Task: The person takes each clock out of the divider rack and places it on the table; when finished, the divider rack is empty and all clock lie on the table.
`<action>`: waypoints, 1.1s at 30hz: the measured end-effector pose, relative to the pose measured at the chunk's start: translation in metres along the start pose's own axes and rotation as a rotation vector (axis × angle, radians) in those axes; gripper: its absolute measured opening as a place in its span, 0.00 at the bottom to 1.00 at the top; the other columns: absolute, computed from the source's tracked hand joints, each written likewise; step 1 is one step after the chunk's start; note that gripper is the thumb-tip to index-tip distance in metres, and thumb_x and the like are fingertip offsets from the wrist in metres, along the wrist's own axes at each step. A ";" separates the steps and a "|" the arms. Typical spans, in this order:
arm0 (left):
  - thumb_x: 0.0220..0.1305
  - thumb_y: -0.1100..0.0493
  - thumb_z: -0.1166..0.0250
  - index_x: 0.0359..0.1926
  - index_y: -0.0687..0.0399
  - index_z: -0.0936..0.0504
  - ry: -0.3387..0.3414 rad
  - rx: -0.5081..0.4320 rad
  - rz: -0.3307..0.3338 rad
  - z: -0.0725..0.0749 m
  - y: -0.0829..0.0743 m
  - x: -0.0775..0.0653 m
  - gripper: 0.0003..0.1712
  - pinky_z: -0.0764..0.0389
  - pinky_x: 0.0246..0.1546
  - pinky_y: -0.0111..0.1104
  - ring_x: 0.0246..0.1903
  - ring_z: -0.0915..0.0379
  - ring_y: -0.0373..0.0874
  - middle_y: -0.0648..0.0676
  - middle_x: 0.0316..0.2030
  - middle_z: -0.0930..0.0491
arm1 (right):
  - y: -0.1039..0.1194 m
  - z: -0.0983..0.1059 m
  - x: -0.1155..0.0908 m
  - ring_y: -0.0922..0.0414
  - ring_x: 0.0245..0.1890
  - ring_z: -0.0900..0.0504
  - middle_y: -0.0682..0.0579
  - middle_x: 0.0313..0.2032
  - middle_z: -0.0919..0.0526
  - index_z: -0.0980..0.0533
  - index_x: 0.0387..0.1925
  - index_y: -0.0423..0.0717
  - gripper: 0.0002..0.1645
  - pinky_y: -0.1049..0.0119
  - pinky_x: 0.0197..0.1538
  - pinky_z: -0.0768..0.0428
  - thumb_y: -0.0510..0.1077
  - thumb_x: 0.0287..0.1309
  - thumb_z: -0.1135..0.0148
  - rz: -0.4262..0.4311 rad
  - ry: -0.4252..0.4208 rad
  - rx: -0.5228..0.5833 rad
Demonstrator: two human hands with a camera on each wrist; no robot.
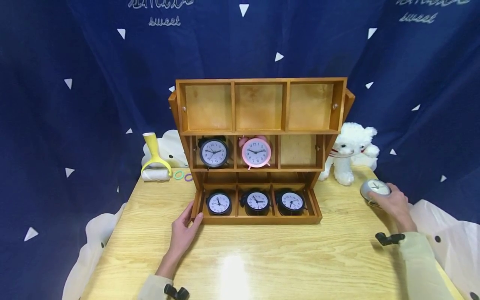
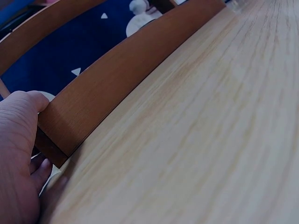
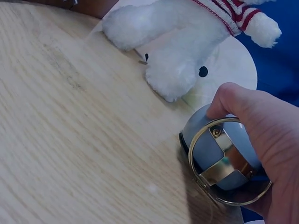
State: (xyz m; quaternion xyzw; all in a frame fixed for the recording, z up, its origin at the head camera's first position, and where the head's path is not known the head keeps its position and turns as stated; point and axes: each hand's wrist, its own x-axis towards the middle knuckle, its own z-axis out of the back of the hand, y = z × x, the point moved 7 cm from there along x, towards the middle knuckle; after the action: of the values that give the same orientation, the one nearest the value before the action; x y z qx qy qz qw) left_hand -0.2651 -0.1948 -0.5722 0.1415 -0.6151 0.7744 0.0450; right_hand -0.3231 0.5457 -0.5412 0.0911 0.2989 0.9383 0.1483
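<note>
Right hand (image 1: 393, 205): grip narrowed on one item, a round grey clock (image 1: 376, 188), held between thumb and fingers, dial tilted upward; the right-wrist view shows the gold ring (image 3: 190, 156) on its rear beside the palm. Whether the clock's underside touches the table (image 1: 348, 250) cannot be told. Being round, the clock presents no marked long axis. Governing relation, as judged: the wooden shelf (image 1: 262, 220) lies to the left of the right-hand grip, well apart across bare tabletop, its long axis running left to right. The white plush toy (image 1: 346, 166) sits left of and beyond this grip, just beside the shelf's right side. Left hand (image 1: 183, 233): thumb and fingers set about the shelf's near left corner, grip closed on that frame. The right hand alone is near the clock; the left is well apart from it.
</note>
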 end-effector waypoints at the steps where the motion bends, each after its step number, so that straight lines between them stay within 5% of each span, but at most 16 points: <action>1: 0.72 0.65 0.32 0.74 0.69 0.32 0.002 0.003 -0.001 0.000 0.000 -0.001 0.34 0.29 0.67 0.45 0.69 0.33 0.60 0.67 0.72 0.32 | 0.000 -0.001 0.000 0.21 0.57 0.33 0.17 0.62 0.32 0.45 0.75 0.25 0.58 0.33 0.49 0.29 0.63 0.63 0.34 0.007 0.003 0.004; 9: 0.71 0.63 0.31 0.74 0.63 0.29 -0.010 -0.020 -0.044 0.005 -0.001 -0.005 0.33 0.26 0.64 0.39 0.69 0.31 0.57 0.64 0.71 0.30 | 0.012 -0.002 -0.004 0.18 0.62 0.38 0.16 0.67 0.37 0.49 0.78 0.26 0.61 0.27 0.57 0.33 0.61 0.63 0.32 0.060 -0.030 0.032; 19: 0.71 0.62 0.31 0.74 0.64 0.31 0.008 0.009 -0.038 0.002 -0.001 -0.004 0.34 0.27 0.65 0.47 0.69 0.31 0.60 0.65 0.72 0.31 | 0.056 0.025 -0.041 0.28 0.73 0.39 0.28 0.73 0.35 0.39 0.78 0.36 0.51 0.30 0.74 0.46 0.50 0.59 0.28 0.120 -0.271 0.149; 22: 0.72 0.61 0.32 0.75 0.64 0.31 0.013 0.011 -0.037 0.001 -0.002 -0.004 0.34 0.26 0.65 0.46 0.69 0.31 0.61 0.65 0.72 0.31 | 0.072 0.029 -0.055 0.33 0.72 0.32 0.34 0.72 0.29 0.34 0.76 0.40 0.47 0.39 0.76 0.42 0.46 0.56 0.27 0.132 -0.353 0.209; 27: 0.73 0.60 0.32 0.75 0.63 0.30 0.017 0.006 -0.045 0.000 -0.001 -0.002 0.34 0.26 0.65 0.43 0.69 0.32 0.58 0.64 0.72 0.31 | 0.105 0.035 -0.081 0.68 0.60 0.23 0.39 0.64 0.20 0.25 0.70 0.44 0.41 0.74 0.64 0.32 0.40 0.52 0.24 0.214 -0.490 0.309; 30: 0.73 0.60 0.32 0.74 0.63 0.30 0.013 0.003 -0.054 0.001 -0.001 -0.002 0.33 0.26 0.65 0.41 0.69 0.32 0.56 0.64 0.72 0.31 | 0.130 0.033 -0.095 0.78 0.52 0.28 0.37 0.61 0.18 0.22 0.67 0.42 0.41 0.82 0.56 0.31 0.37 0.48 0.23 0.314 -0.507 0.363; 33: 0.73 0.61 0.32 0.74 0.64 0.30 0.007 -0.002 -0.061 0.001 -0.002 -0.002 0.33 0.26 0.64 0.41 0.69 0.32 0.57 0.65 0.72 0.31 | 0.154 0.028 -0.104 0.78 0.54 0.27 0.37 0.60 0.17 0.22 0.65 0.40 0.41 0.83 0.59 0.30 0.34 0.45 0.21 0.406 -0.495 0.388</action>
State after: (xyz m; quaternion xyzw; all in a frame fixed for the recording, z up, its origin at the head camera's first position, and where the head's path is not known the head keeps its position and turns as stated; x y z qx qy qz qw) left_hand -0.2627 -0.1949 -0.5712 0.1571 -0.6110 0.7726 0.0708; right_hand -0.2521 0.4065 -0.4367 0.3990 0.4019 0.8242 0.0068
